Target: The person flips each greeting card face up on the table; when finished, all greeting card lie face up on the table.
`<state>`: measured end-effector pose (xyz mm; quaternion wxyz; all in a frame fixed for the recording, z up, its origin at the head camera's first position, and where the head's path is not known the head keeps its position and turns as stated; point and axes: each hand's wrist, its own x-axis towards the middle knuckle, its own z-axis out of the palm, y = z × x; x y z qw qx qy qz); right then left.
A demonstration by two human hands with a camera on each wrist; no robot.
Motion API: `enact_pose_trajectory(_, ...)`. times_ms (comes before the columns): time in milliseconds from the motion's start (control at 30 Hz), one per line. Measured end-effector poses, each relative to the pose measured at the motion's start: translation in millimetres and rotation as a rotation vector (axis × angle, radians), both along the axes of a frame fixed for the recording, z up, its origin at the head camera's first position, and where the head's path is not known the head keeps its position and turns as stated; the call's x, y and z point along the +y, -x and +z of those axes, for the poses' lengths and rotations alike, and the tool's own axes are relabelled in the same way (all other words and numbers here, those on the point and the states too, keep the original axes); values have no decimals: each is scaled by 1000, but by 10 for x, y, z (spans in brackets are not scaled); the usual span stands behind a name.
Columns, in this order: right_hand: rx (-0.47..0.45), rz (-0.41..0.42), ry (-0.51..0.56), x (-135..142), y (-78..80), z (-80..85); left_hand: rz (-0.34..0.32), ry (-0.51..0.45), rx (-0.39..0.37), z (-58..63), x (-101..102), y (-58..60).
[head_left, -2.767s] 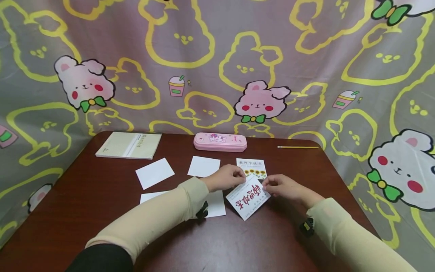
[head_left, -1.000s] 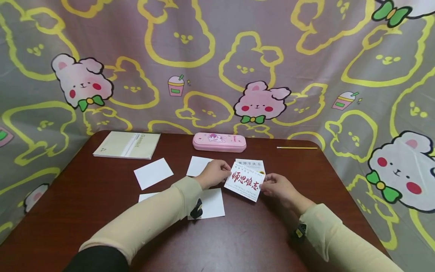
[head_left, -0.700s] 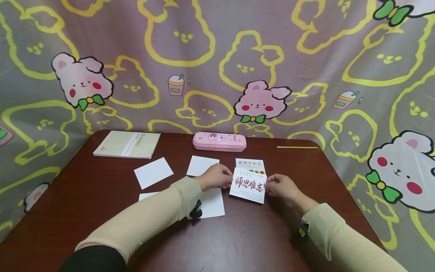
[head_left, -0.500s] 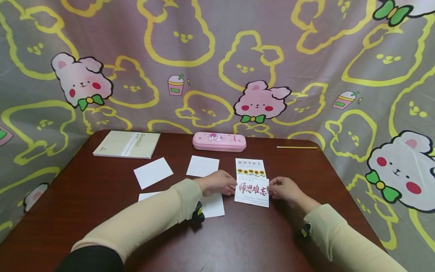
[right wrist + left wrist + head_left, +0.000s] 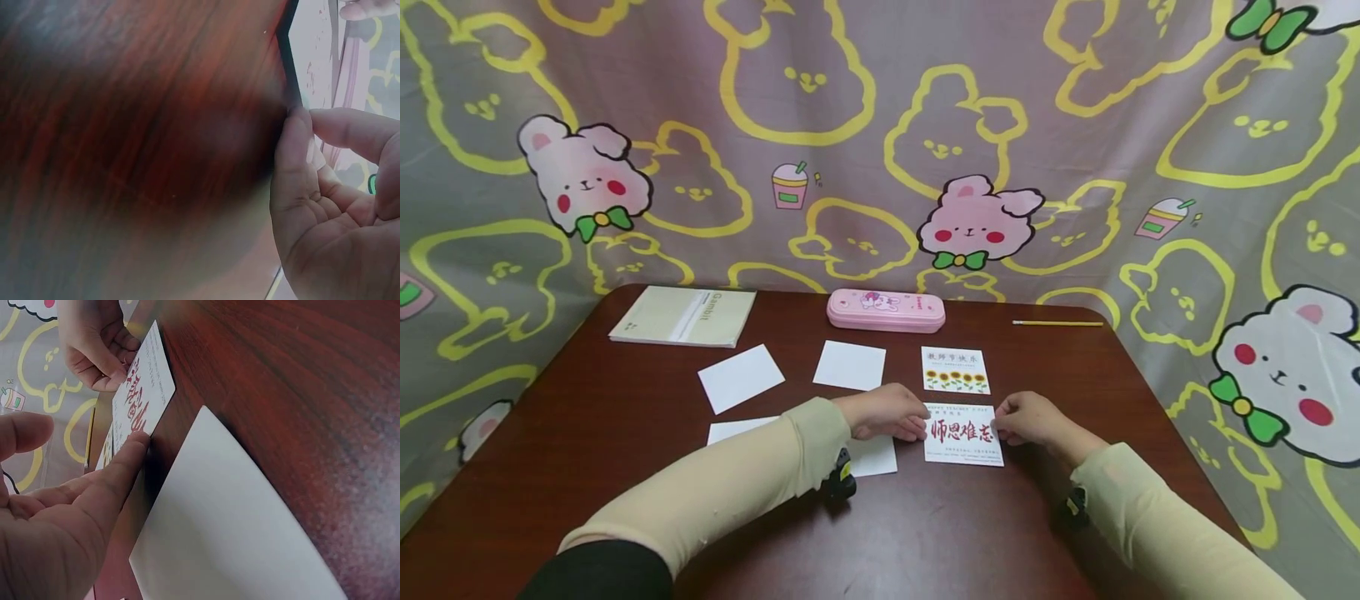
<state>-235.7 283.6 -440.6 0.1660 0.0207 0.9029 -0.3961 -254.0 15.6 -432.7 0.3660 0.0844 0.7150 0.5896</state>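
Note:
A white greeting card with red Chinese lettering (image 5: 964, 450) lies low over the table, just below a sunflower card (image 5: 955, 372). At its left edge is my left hand (image 5: 887, 412). In the left wrist view the fingertips of that hand (image 5: 69, 519) touch the card (image 5: 153, 381), and the thumb stands well away from them. My right hand (image 5: 1037, 423) pinches the right edge of the card. The right wrist view has thumb and forefinger of this hand (image 5: 325, 206) meeting at the card's border (image 5: 309, 56).
Several blank white cards lie to the left, one (image 5: 848, 365) behind my left hand and another (image 5: 880, 458) partly under the forearm. Along the back are a notebook (image 5: 647, 312), a pink pencil case (image 5: 886, 317) and a yellow pencil (image 5: 1060, 323). A patterned curtain (image 5: 850, 100) hangs behind.
The red-lettered card has turned from a slant to upright reading and come down below the sunflower card, baring it fully. The left thumb has come off the card.

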Motion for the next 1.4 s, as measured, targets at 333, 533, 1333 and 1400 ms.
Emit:
enact_pose_trajectory(333, 13, 28, -88, -16, 9, -1, 8, 11, 27, -18, 8, 3)
enact_pose_trajectory(533, 13, 40, -28, 11, 17, 14, 23, -52, 51, -65, -78, 52)
enact_pose_trajectory(1333, -56, 71, 466, -915, 551, 220, -19, 554, 777, 91, -1010, 515)
enact_pose_trajectory(1400, -65, 70, 471, -1005, 602, 219, -86, 609, 810, 74, -1047, 510)
